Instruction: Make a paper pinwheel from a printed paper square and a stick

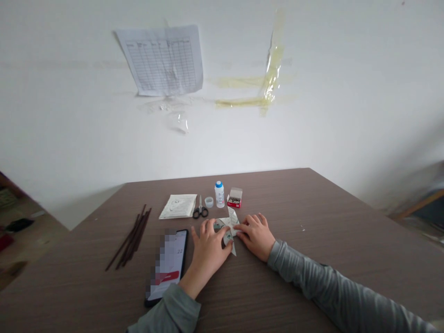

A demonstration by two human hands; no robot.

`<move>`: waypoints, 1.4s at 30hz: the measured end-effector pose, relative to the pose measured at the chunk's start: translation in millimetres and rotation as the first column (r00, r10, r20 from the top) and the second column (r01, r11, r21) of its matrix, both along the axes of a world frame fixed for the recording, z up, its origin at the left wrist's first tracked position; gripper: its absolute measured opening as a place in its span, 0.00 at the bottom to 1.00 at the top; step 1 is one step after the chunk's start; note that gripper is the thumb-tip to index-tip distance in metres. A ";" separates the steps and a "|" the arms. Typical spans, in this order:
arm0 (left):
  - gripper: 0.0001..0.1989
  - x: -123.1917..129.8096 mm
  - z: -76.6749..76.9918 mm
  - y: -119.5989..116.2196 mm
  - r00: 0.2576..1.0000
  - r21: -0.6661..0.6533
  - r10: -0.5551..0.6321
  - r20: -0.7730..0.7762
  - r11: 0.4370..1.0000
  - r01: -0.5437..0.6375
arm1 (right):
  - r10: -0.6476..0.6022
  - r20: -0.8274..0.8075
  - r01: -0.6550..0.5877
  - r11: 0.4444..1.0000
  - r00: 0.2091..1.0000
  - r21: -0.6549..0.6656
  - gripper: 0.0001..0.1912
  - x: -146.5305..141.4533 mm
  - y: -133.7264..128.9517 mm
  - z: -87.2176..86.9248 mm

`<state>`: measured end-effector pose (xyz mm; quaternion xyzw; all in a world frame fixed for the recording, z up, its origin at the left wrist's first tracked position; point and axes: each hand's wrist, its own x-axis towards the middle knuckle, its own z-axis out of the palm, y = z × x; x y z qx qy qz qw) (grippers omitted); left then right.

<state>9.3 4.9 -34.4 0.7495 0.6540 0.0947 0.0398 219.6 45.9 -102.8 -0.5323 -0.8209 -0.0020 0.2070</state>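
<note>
A folded paper pinwheel shape [232, 223] with pointed arms lies on the brown table between my hands. My left hand [210, 245] is on its left side, thumb and fingers curved onto the paper. From the right, my right hand [257, 236] presses its thumb and index finger at the paper's middle and right edge. Parts of the paper are hidden under the left fingers. Just beyond it stand a white bottle with a blue cap [219, 195] and a small open red box [235, 199] of small metal pieces.
Black-handled scissors [200, 211], a small clear cup [208, 202] and a stack of paper [179, 206] are at the back. Dark thin sticks [133, 238] and a phone [169, 268] lie left. The table [294, 199] meets a wall with a taped sheet [164, 60].
</note>
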 end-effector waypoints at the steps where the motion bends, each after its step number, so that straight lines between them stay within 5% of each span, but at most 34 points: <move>1: 0.24 -0.5 -1.1 0.2 1.000 0.007 0.001 0.000 1.000 -0.001 | 0.002 -0.004 -0.002 1.000 1.000 0.005 0.19 0.6 0.0 -0.3; 14: 0.24 -1.5 2.9 0.5 1.000 -0.029 -0.021 -0.004 0.999 0.021 | -0.003 0.022 0.002 0.999 1.000 0.039 0.18 1.7 0.3 0.6; 20: 0.25 -4.2 6.2 0.6 0.998 -0.074 -0.045 -0.038 0.996 0.042 | -0.039 0.034 0.041 0.997 0.999 -0.059 0.18 -2.0 -2.1 9.7; 33: 0.23 -13.1 -24.2 8.1 0.998 0.058 -0.058 0.032 0.997 0.056 | 0.009 -0.027 -0.009 1.000 1.000 0.005 0.17 9.2 7.1 -5.3; 42: 0.23 -9.0 -18.3 5.1 0.998 0.024 -0.066 0.026 0.998 0.065 | -0.006 -0.016 0.005 0.998 1.000 -0.056 0.19 2.3 -0.3 7.1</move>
